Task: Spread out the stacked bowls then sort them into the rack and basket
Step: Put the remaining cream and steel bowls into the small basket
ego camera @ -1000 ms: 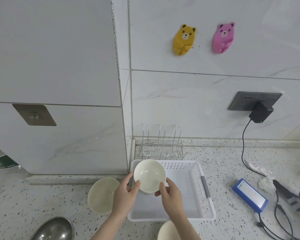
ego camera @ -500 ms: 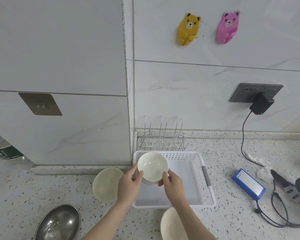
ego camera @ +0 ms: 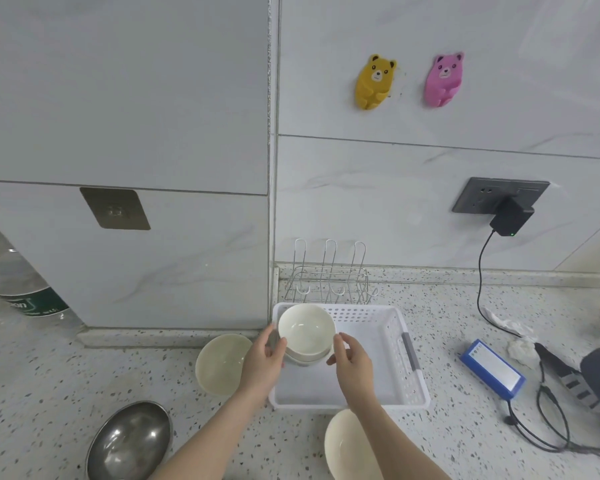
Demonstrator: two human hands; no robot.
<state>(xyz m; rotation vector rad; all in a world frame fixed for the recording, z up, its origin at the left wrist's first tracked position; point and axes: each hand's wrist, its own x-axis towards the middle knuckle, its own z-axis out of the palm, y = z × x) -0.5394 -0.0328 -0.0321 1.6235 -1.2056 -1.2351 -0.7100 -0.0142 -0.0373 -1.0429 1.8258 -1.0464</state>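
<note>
Left hand and right hand grasp white bowls at frame centre – nested, probably for steady lowering into basket.

Head view, downward (close) over counter.
</note>
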